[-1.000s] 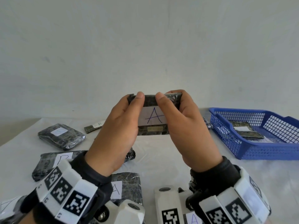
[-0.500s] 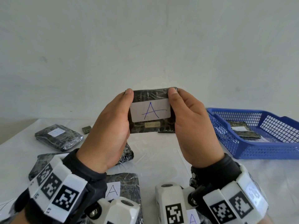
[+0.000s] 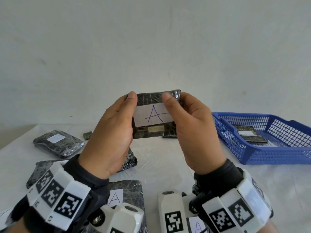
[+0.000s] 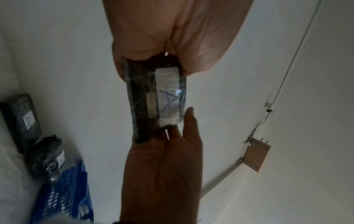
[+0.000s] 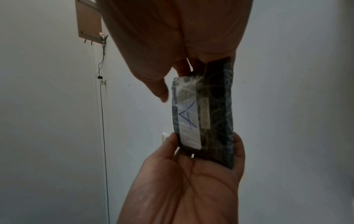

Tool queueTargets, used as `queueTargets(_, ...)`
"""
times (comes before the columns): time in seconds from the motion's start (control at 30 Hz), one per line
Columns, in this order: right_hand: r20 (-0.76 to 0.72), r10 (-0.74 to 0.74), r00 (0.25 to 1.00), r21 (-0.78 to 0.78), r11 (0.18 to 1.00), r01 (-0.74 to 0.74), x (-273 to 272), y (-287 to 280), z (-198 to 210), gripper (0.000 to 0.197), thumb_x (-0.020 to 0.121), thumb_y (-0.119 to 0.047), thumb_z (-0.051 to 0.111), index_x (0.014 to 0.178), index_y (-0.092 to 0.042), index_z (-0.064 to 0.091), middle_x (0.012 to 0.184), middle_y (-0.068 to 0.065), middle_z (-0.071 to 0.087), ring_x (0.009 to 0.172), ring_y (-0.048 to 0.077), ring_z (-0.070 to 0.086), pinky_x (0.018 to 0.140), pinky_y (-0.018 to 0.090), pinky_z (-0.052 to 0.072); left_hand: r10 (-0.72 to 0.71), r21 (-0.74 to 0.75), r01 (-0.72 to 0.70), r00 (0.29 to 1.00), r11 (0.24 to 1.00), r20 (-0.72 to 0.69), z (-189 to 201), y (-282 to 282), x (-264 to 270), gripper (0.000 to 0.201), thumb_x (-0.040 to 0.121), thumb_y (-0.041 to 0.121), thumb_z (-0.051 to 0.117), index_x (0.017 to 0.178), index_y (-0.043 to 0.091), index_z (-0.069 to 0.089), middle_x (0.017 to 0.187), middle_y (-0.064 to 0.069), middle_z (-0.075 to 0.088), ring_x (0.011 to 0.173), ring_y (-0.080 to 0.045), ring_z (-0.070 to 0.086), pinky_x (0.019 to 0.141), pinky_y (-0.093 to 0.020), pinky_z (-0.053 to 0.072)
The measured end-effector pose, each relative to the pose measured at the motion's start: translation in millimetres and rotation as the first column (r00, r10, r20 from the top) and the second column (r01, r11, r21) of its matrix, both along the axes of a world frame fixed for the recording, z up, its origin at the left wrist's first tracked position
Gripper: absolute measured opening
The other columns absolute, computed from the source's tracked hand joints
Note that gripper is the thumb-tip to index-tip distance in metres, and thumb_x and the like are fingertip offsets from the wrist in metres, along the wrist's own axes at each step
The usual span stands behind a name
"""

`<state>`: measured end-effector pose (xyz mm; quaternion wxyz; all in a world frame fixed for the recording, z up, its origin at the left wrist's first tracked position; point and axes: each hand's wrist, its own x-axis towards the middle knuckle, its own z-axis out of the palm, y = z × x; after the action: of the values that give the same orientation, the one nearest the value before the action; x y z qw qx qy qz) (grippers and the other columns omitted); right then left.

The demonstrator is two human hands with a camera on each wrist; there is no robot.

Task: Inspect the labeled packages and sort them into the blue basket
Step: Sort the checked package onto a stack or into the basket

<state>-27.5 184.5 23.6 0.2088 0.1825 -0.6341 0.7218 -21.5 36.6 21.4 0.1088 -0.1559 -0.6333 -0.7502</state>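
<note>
— Packages first: where is the one being checked sitting right now?

— Both hands are holding it up in the air over the table [image 3: 168, 158], well above the others. The left hand [image 3: 111, 140] is gripping its left end, the right hand [image 3: 193, 137] is gripping its right end, thumbs lying across the front. It's the held package [image 3: 155, 115], dark and film-wrapped, and its white label [image 3: 153, 116] is facing the head camera with a blue "A" on it.

— So how far along is the sorting looking?

— Early to middling, I'd judge. The blue basket [image 3: 262, 153] is standing to the right, and at least one labelled package in the basket [image 3: 250, 136] is already lying flat inside. Several are waiting on the table: a far-left package [image 3: 58, 142], a near package marked "A" [image 3: 124, 194], plus others partly hidden behind the wrists.

— And this one?

— Its letter is reading clearly, so inspection seems about finished; carrying it right to the basket is what's left.
</note>
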Motion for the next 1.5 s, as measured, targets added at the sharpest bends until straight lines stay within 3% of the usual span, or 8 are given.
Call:
queueTargets(0.17, -0.060, -0.071, 0.996, 0.166, 0.983, 0.080, -3, -1, -6, 0.036, 0.092, -0.042, 0.074, 0.103, -0.008, 0.069, 0.094, 0.016, 0.076, 0.090, 0.041, 0.074, 0.077, 0.059, 0.062, 0.078, -0.079, -0.082, 0.995, 0.993, -0.054, -3, 2, 0, 0.024, 0.095, 0.054, 0.062, 0.100, 0.036, 0.077, 0.102, 0.005, 0.077, 0.099, -0.015, 0.070, 0.084, -0.035, 0.051)
queueTargets(0.3, -0.059, -0.093, 0.994, 0.210, 0.972, 0.104, -3, 2, -5, 0.030, 0.093, -0.037, 0.077, 0.103, -0.010, 0.068, 0.093, 0.006, 0.077, 0.088, 0.025, 0.076, 0.079, 0.051, 0.064, 0.049, -0.039, -0.051, 0.998, 0.998, -0.043, -2, 1, 1, 0.026, 0.096, 0.047, 0.066, 0.104, 0.024, 0.076, 0.111, -0.010, 0.077, 0.111, -0.025, 0.072, 0.106, -0.055, 0.051)
queueTargets(0.47, -0.032, -0.102, 0.994, 0.181, 0.978, 0.106, -5, 4, -6, 0.036, 0.090, -0.029, 0.082, 0.116, -0.013, 0.062, 0.100, 0.006, 0.078, 0.094, 0.026, 0.076, 0.084, 0.051, 0.063, 0.034, -0.036, -0.036, 0.998, 0.999, -0.050, -3, 0, -1, 0.022, 0.102, 0.035, 0.061, 0.104, 0.021, 0.077, 0.109, -0.010, 0.078, 0.107, -0.027, 0.074, 0.106, -0.056, 0.051)
queueTargets(0.8, -0.040, -0.120, 0.992, 0.052, 0.991, 0.122, -9, 4, -6, 0.016, 0.101, -0.026, 0.066, 0.110, -0.013, 0.067, 0.099, 0.022, 0.075, 0.091, 0.045, 0.072, 0.076, 0.060, 0.062, 0.001, 0.045, 0.003, 0.998, 0.999, -0.070, -1, -1, -2, 0.027, 0.108, 0.020, 0.048, 0.109, 0.013, 0.074, 0.105, -0.008, 0.080, 0.101, -0.022, 0.076, 0.093, -0.040, 0.060)
queueTargets(1.1, -0.035, -0.118, 0.992, -0.040, 0.992, 0.116, -11, 6, -5, 0.019, 0.106, -0.017, 0.061, 0.117, -0.013, 0.075, 0.100, 0.018, 0.078, 0.093, 0.033, 0.076, 0.087, 0.056, 0.063, 0.021, 0.077, -0.010, 0.989, 0.997, -0.146, -5, 0, -6, 0.024, 0.105, 0.011, 0.052, 0.118, 0.018, 0.071, 0.108, -0.003, 0.080, 0.102, -0.016, 0.075, 0.083, -0.027, 0.060)
queueTargets(1.2, -0.079, -0.127, 0.989, 0.067, 0.989, 0.133, -12, 3, -7, 0.044, 0.105, -0.024, 0.061, 0.146, -0.006, 0.058, 0.109, 0.008, 0.079, 0.104, 0.026, 0.076, 0.093, 0.048, 0.062, 0.022, 0.011, -0.020, 0.979, 1.000, -0.203, -3, 1, -5, 0.027, 0.107, 0.012, 0.049, 0.122, 0.022, 0.070, 0.113, -0.002, 0.079, 0.110, -0.018, 0.073, 0.096, -0.034, 0.057)
queueTargets(1.33, -0.160, -0.224, 0.961, 0.221, 0.941, 0.256, -9, 1, -8, 0.064, 0.103, -0.031, 0.066, 0.159, -0.013, 0.042, 0.117, -0.019, 0.073, 0.107, -0.004, 0.069, 0.099, 0.024, 0.055, -0.016, -0.028, 0.010, 0.977, 1.000, -0.211, -2, 0, -2, 0.029, 0.108, 0.010, 0.048, 0.129, 0.019, 0.067, 0.119, -0.001, 0.077, 0.117, -0.019, 0.070, 0.108, -0.046, 0.050)
queueTargets(1.5, -0.172, -0.201, 0.964, 0.272, 0.931, 0.242, -5, 1, -6, 0.077, 0.099, -0.031, 0.070, 0.164, -0.015, 0.032, 0.132, -0.018, 0.067, 0.116, -0.009, 0.064, 0.101, 0.017, 0.051, -0.057, -0.047, 0.048, 0.975, 0.998, -0.217, -2, 0, 0, 0.029, 0.106, 0.012, 0.052, 0.132, 0.019, 0.064, 0.124, 0.001, 0.075, 0.121, -0.015, 0.068, 0.110, -0.044, 0.048)
